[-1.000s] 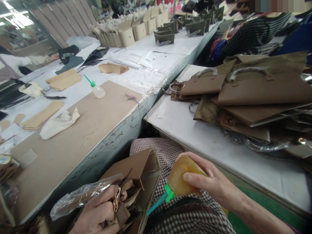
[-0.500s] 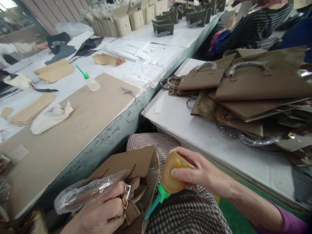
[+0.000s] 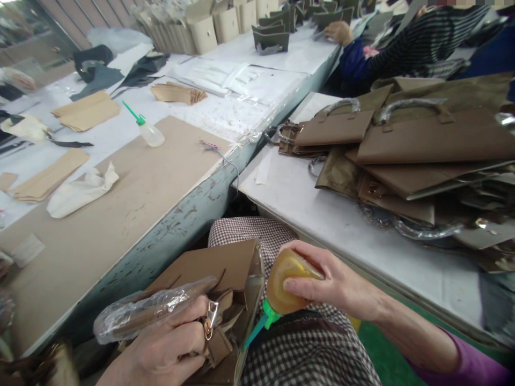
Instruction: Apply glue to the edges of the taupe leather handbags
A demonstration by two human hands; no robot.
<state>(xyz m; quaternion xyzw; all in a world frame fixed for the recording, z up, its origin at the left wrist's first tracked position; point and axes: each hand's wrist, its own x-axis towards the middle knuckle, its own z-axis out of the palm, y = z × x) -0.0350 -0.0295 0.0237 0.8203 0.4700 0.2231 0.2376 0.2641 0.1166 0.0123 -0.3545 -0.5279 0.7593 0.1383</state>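
My right hand (image 3: pixel 317 279) is wrapped round a squeeze bottle (image 3: pixel 287 273) of amber liquid, tilted downward. Its green nozzle (image 3: pixel 257 328) meets the open edge of a brown handbag (image 3: pixel 205 260) on my lap; whether the tip touches cannot be made out. My left hand (image 3: pixel 169 332) is closed on the bag near a gold metal clasp (image 3: pixel 211 319) and a short strap. Beside those fingers lies the bag's handle (image 3: pixel 156 308), covered in clear plastic. The lower part of the bag is hidden by my left hand and the frame's bottom edge.
A table (image 3: pixel 161 177) on the left bears a second green-tipped bottle (image 3: pixel 151 132), tan pieces (image 3: pixel 86 110) and a white cloth (image 3: pixel 82 190). Brown handbags (image 3: pixel 426 134) are piled on the right table (image 3: pixel 289 195). A co-worker's hand (image 3: pixel 339 33) reaches toward dark green pouches at the back.
The bottle and its nozzle tip have shifted slightly up and right along the bag's edge. My left hand keeps its hold. The co-worker's arm has reached out over the far table.
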